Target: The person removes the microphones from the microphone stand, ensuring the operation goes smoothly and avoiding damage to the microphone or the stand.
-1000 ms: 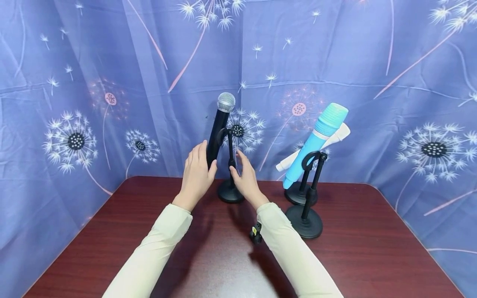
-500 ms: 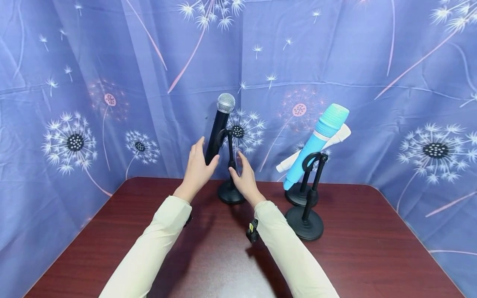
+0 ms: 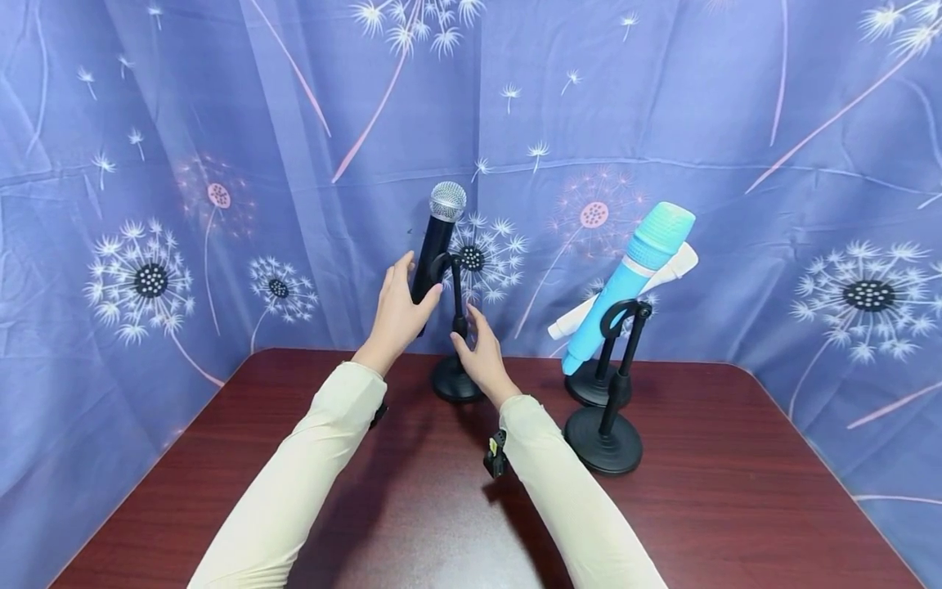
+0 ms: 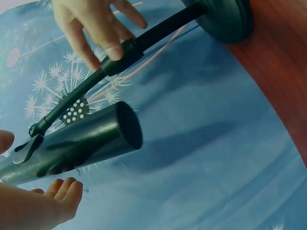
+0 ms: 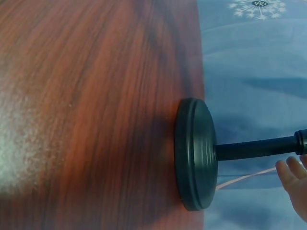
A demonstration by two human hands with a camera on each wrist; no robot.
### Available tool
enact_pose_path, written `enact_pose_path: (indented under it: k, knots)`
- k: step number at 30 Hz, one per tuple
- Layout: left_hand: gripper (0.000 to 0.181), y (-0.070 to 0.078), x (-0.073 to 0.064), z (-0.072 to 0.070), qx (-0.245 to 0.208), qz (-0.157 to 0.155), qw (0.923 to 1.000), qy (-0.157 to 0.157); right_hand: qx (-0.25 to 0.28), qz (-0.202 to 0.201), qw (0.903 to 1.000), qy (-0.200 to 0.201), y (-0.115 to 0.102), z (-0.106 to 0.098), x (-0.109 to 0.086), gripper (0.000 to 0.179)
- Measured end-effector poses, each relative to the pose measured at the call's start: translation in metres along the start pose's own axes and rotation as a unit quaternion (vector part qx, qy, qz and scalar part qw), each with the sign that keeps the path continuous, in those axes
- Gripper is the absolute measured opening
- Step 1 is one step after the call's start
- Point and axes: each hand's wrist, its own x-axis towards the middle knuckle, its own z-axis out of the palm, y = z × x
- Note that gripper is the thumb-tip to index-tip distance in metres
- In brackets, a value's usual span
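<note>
A black microphone [image 3: 434,245] with a silver mesh head leans in the clip of a black desk stand [image 3: 456,378]. My left hand [image 3: 397,315] is beside the microphone's lower body, thumb and fingers spread to either side of it. In the left wrist view, a gap shows between the curved fingers [image 4: 64,196] and the microphone's underside. My right hand [image 3: 484,356] is at the stand's pole, with thumb and fingertips close by the collar [image 4: 125,57]; its fingers look loosely bent. The stand's round base [image 5: 195,155] rests on the table.
To the right, a blue microphone [image 3: 625,282] sits in a front stand [image 3: 605,442], and a white microphone [image 3: 666,270] in another stand [image 3: 589,383] behind it. The reddish-brown table [image 3: 706,507] ends at a blue dandelion-print curtain [image 3: 353,98].
My left hand has moved up and slightly right along the black microphone. The right hand has barely shifted at the stand's pole. The microphones stay in place.
</note>
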Motion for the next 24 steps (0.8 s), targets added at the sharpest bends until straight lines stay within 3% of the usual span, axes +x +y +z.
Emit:
enact_pose_path:
  k: [5, 12, 19, 24]
  knots:
    - [0.068, 0.006, 0.012, -0.001, -0.015, 0.001, 0.9999, -0.002, -0.017, -0.002, 0.9998, -0.014, 0.001, 0.002, 0.001, 0.056]
    - [0.062, 0.012, 0.026, -0.002, -0.03, -0.01, 0.9995, 0.001, -0.022, 0.002, 0.9997, 0.01, 0.003, 0.005, 0.004, 0.047]
    - [0.054, 0.02, 0.032, -0.002, -0.046, -0.033, 0.9984, 0.005, -0.024, 0.036, 0.9989, 0.02, 0.001, 0.005, 0.006, 0.04]
    - [0.052, 0.023, 0.033, 0.0, -0.048, -0.04, 0.998, 0.012, -0.031, 0.037, 0.9985, 0.027, 0.001, 0.006, 0.006, 0.038]
